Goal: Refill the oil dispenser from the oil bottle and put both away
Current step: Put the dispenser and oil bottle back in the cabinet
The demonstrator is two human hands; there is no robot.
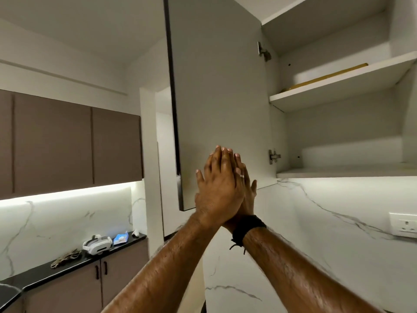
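Both hands raised, palms pressed flat together, fingers straight: left hand [217, 190] in front, right hand [244, 188] behind it. Neither grip holds anything. Cabinet door [216, 86] stands open; lower shelf [347, 171] shows bare. I see no oil dispenser or bottle anywhere. Progress: I cannot tell whether refilling is done.

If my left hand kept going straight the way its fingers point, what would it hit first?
Probably the open cabinet door. The left hand, pressed flat against the right hand, points up and slightly away, with the door's inner face right behind the fingertips. How far behind is unclear.
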